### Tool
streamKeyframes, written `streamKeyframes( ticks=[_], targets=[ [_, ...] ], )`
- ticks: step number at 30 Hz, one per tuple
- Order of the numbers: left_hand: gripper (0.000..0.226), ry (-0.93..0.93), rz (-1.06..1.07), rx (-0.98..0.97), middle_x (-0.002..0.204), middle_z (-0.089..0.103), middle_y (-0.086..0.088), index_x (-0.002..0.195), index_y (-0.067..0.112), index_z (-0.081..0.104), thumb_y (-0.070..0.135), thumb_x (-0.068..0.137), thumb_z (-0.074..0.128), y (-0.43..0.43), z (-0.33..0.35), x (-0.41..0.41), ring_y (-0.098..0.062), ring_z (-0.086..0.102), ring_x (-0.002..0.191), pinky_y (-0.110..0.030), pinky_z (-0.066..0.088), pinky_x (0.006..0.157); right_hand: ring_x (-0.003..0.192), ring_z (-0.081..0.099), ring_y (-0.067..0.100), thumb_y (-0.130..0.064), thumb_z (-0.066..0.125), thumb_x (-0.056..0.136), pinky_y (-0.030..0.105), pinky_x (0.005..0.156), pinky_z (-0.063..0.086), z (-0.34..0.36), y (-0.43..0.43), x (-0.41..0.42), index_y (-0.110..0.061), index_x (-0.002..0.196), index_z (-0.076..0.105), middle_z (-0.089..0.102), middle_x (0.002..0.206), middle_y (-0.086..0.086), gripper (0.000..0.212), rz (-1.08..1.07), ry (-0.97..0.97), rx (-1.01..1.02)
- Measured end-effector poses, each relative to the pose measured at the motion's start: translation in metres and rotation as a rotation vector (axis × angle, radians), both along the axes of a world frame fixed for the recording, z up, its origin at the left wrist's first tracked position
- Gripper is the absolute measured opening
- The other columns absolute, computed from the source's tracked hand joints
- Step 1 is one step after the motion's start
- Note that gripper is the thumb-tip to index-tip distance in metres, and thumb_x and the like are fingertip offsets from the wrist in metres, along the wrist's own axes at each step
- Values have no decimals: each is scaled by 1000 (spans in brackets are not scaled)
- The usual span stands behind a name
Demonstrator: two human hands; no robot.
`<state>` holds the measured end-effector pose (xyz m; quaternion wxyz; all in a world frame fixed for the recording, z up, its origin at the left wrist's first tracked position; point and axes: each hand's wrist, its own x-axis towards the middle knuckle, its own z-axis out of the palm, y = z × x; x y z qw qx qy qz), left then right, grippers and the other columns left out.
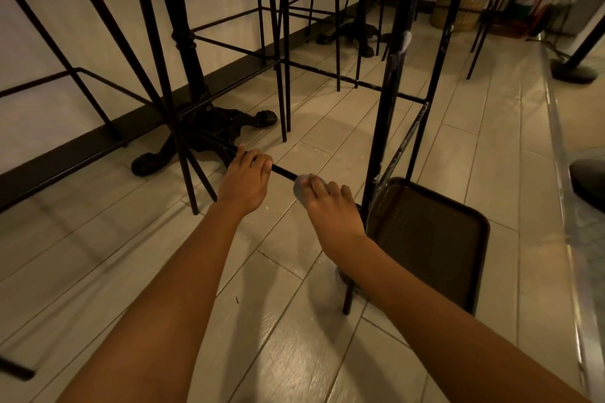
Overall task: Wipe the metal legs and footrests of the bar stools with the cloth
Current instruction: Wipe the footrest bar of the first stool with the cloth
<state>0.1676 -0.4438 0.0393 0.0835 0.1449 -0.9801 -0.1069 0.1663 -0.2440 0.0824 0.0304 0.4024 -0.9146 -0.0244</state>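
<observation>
Footrest bar: a thin black metal footrest bar (284, 172) of the nearest bar stool is running low above the pale tiled floor (294, 321), its long axis lying from about 10 o'clock to 4 o'clock across the middle of the view.

Left hand: the left hand (244, 180) is curling over the 10 o'clock end of the bar, fingers wrapping it and steadying it.

Right hand: the right hand (330, 209) is sitting at the 4 o'clock end of the same bar, fingers clenching a small grey crumpled cloth (300, 188) onto the metal.

Cloth position: the cloth is touching the bar just beside the bare stretch that is showing between the two hands.

Key relation: the unwiped-looking stretch is lying toward 10 o'clock from the cloth, so a stroke along the bar's axis would be travelling toward the left hand; judged from this view, the right hand is the nearer one for that stroke.

Stool leg: a thick upright black metal stool leg (384, 114), scuffed with pale marks, is rising at about 1 o'clock from the right hand, close beside it.

Tray: a dark brown rectangular plastic tray (432, 245) is lying on the floor at 3 o'clock from the right wrist, apart from the cloth.

Background: further black stool frames and an ornate black cast table base (203, 131) are standing toward 11 o'clock.
</observation>
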Motion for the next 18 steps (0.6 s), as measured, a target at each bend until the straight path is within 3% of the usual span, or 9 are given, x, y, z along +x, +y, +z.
streamKeyframes(
  ticks=[5, 12, 18],
  targets=[
    [37, 79, -29, -20, 136, 41, -14, 129, 6, 42, 19, 101, 21, 7, 6, 3, -27, 24, 138, -38, 4, 119, 116, 43, 37, 4, 67, 70, 46, 96, 39, 9, -7, -3, -6, 141, 15, 38, 137, 17, 88, -18, -49, -28],
    [36, 28, 17, -27, 145, 32, -12, 132, 10, 39, 20, 102, 23, 13, 12, 7, -31, 2, 143, -42, 12, 116, 119, 39, 40, 3, 60, 77, 49, 102, 35, 7, 8, 3, -5, 143, 9, 27, 143, 18, 83, -35, -66, 15],
    [35, 117, -4, -33, 139, 40, -11, 125, 12, 46, 22, 102, 22, 27, 10, 11, -31, 12, 142, -41, 16, 115, 119, 40, 40, 0, 62, 78, 49, 101, 36, 4, 2, 0, -6, 143, 10, 33, 140, 17, 84, -75, -87, -11]
  ],
)
